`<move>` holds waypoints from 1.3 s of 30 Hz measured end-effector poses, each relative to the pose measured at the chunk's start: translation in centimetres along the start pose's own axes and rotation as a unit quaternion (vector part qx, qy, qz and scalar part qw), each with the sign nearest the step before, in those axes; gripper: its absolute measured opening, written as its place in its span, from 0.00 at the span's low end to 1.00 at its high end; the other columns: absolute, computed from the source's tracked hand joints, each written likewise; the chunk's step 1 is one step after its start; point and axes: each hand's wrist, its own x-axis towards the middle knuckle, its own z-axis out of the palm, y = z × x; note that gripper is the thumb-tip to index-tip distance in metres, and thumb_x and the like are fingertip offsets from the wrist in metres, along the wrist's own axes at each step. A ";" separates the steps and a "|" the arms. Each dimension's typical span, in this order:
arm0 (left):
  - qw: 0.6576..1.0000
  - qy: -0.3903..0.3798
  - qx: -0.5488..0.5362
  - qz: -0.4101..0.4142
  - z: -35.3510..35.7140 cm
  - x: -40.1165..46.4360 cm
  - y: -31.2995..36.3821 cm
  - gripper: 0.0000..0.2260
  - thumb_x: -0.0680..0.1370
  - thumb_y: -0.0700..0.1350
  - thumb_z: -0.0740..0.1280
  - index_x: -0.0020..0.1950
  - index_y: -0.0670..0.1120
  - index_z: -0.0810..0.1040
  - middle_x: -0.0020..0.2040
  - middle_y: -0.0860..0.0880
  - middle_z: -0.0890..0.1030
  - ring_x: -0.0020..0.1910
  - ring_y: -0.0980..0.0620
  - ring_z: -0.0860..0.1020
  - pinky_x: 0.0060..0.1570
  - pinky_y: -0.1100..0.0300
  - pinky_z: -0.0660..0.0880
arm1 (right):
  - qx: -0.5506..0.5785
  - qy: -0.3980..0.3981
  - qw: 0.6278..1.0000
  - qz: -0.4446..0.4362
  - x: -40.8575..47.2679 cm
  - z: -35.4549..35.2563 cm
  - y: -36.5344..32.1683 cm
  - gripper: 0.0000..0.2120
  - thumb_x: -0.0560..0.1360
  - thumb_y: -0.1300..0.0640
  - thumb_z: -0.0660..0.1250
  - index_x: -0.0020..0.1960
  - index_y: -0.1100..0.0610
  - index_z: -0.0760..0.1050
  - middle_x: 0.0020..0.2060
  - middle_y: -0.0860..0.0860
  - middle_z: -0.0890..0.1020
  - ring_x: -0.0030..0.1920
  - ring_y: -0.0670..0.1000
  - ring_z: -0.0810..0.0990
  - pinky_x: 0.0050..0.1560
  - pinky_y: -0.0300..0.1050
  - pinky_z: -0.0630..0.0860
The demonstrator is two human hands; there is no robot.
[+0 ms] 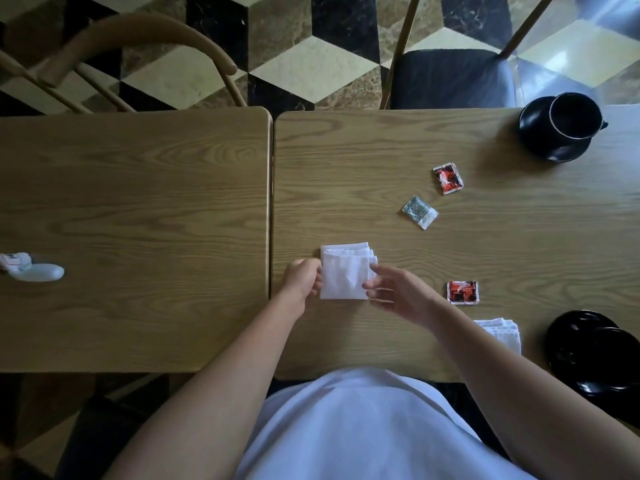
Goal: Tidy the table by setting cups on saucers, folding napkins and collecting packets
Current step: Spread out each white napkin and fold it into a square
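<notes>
Two wooden worktops are seen pushed edge to edge; the right-hand worktop (485,258) carries everything the task concerns, while the left worktop (131,220) bears only a pale, blurred object (33,270) near its left edge, too indistinct to be named.

At the far right corner a black cup (573,116) is already set on its black saucer (543,147). At the near right edge another black saucer (588,351) is seen, apparently with a dark piece on it; whether that is a cup cannot be told.

The step in hand is judged to be the folding of the white napkin (346,271), which lies near the left edge of the right worktop, just in front of the person. Its left edge is gripped by the left hand (303,278), fingers curled round it. The right hand (398,291) is held loosely spread, its fingertips at the napkin's right edge; a firm pinch is not shown. For a neat result, the layered corners at the upper right should be squared before the crease is pressed flat, and the left edge kept pinned so the stack is not skewed.

A second folded napkin (500,332) is partly hidden behind the right forearm.

Three packets remain uncollected: a red packet (448,178), a grey-green packet (420,212) and another red packet (463,292), the last lying just beside the right hand.
</notes>
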 end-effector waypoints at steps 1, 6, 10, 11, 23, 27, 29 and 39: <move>1.000 0.001 0.021 0.019 0.1 0.0 0.0 0.06 0.70 0.39 0.62 0.33 0.46 0.73 0.28 0.50 0.73 0.25 0.54 0.70 0.22 0.65 0.63 | -0.052 0.023 0.998 -0.014 0.1 0.2 -0.1 0.12 0.74 0.50 0.74 0.50 0.57 0.79 0.41 0.54 0.82 0.34 0.48 0.80 0.39 0.42 0.80; 0.991 -0.027 0.112 0.065 0.6 0.9 -1.3 0.13 0.72 0.45 0.75 0.54 0.45 0.78 0.50 0.48 0.82 0.49 0.48 0.81 0.51 0.49 0.79 | -0.256 0.145 0.950 -0.107 1.7 0.9 -0.5 0.10 0.74 0.54 0.75 0.44 0.59 0.78 0.33 0.51 0.79 0.28 0.46 0.74 0.29 0.39 0.71; 0.989 0.004 0.109 0.103 1.3 1.9 -1.2 0.08 0.75 0.42 0.73 0.50 0.41 0.79 0.46 0.46 0.83 0.45 0.47 0.80 0.44 0.55 0.75 | -0.315 0.192 0.915 -0.165 2.8 1.2 -1.1 0.11 0.74 0.51 0.74 0.42 0.59 0.79 0.30 0.48 0.80 0.29 0.47 0.75 0.33 0.42 0.71; 0.988 0.017 0.107 0.108 1.5 2.3 -0.9 0.06 0.75 0.42 0.73 0.48 0.41 0.79 0.44 0.46 0.82 0.43 0.48 0.79 0.40 0.57 0.72 | -0.309 0.200 0.914 -0.171 2.9 1.4 -1.2 0.10 0.75 0.52 0.74 0.43 0.58 0.79 0.30 0.48 0.81 0.28 0.46 0.76 0.34 0.42 0.72; 0.819 0.056 0.386 0.421 3.0 0.0 -2.0 0.04 0.74 0.42 0.67 0.44 0.45 0.72 0.42 0.45 0.80 0.40 0.43 0.78 0.36 0.54 0.69 | -0.679 0.140 0.639 -0.334 0.6 3.7 0.7 0.15 0.74 0.53 0.71 0.57 0.56 0.74 0.51 0.54 0.78 0.47 0.59 0.80 0.38 0.52 0.77; 0.769 -0.069 0.558 0.306 2.8 1.2 -0.9 0.17 0.77 0.42 0.68 0.64 0.42 0.72 0.63 0.43 0.76 0.63 0.41 0.75 0.58 0.50 0.73 | -0.731 0.138 0.617 -0.256 2.4 4.0 -0.7 0.25 0.73 0.44 0.74 0.61 0.58 0.70 0.57 0.56 0.75 0.57 0.60 0.78 0.48 0.55 0.78; 0.769 -0.066 0.577 0.267 3.1 2.0 0.2 0.19 0.76 0.42 0.70 0.65 0.41 0.71 0.65 0.42 0.75 0.65 0.42 0.75 0.59 0.51 0.73 | -0.745 0.131 0.614 -0.224 3.2 3.9 -1.5 0.28 0.72 0.42 0.74 0.61 0.57 0.69 0.58 0.55 0.75 0.58 0.59 0.77 0.48 0.54 0.76; 0.672 0.005 0.685 0.282 5.4 3.6 0.3 0.19 0.79 0.43 0.66 0.67 0.38 0.67 0.67 0.40 0.75 0.67 0.43 0.74 0.65 0.54 0.70 | -0.815 0.084 0.540 -0.195 4.8 4.3 -3.5 0.39 0.66 0.33 0.73 0.65 0.57 0.68 0.61 0.57 0.75 0.59 0.60 0.79 0.58 0.54 0.74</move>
